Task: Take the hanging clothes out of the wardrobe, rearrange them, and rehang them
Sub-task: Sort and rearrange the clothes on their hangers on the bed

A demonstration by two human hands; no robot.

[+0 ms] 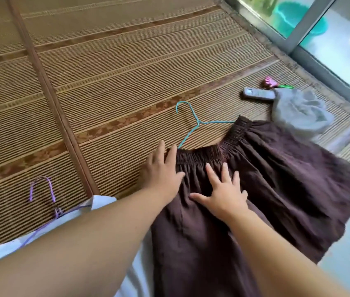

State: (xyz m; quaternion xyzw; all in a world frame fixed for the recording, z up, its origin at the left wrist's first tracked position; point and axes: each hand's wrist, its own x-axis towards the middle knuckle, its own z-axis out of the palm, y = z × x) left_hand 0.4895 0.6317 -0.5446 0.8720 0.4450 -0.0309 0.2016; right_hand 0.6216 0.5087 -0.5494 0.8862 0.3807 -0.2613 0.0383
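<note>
Rearranging: my left hand [160, 169] and right hand [223, 195], fingers spread, flatten the brown skirt [266, 181]; next likely needs gripping the teal hanger [192, 127].

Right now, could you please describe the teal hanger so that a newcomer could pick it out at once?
On the woven mat covering the floor, find the brown skirt spread at the right. The teal hanger pokes out of its waistband, hook lying on the mat. It is thin teal wire; the purple hanger, at lower left in a white garment, is the only other one.
</note>
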